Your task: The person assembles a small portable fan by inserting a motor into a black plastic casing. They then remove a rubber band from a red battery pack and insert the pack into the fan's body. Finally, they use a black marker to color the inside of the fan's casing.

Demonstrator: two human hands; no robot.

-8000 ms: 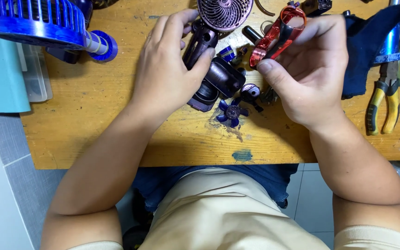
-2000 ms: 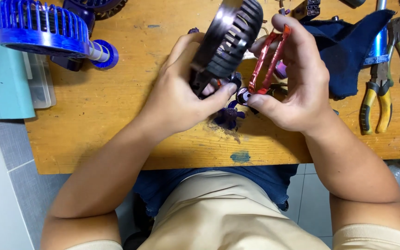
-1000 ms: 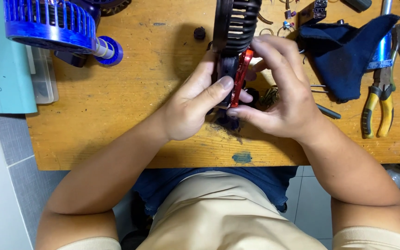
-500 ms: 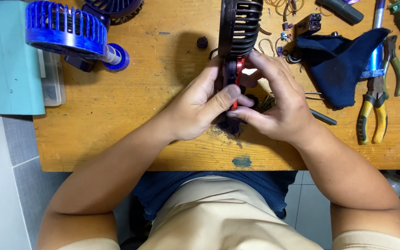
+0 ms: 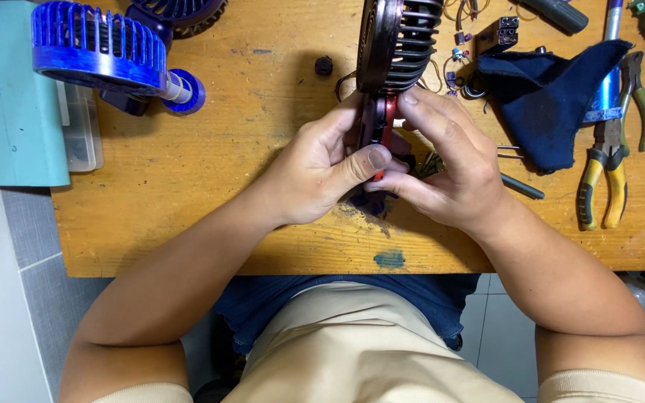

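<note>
Holding a small black fan (image 5: 393, 52) on edge over the wooden surface (image 5: 210, 194), both hands meet at its handle, which serves as the landmark for all that follows. Nearest the body, the left hand (image 5: 322, 168) wraps the handle from the left, fingers curled closed about it and the thumb pressed across its near end. The right hand (image 5: 449, 172) closes on the same handle from the right, thumb low and index finger laid on the top, pinching a slim red piece (image 5: 387, 119) flat against the handle's side; neither hand shows any open gap. The fan's long axis runs straight away from the body, handle near, round grille head far, the head standing clear of both hands and beyond the fingertips. Both hands lie about equally close to the handle; the right alone bears on the red piece. How the red piece seats against the handle cannot be told, as the fingers cover the joint. Right of the handle lie a dark blue cloth (image 5: 554, 104), then yellow-handled pliers (image 5: 602, 179) and a green-handled tool (image 5: 640, 97). Just beyond the handle to the left sits a small black knob (image 5: 324, 66). Far left of the handle rest a blue fan grille (image 5: 98, 45) and a teal box (image 5: 9, 97) at the surface edge.
</note>
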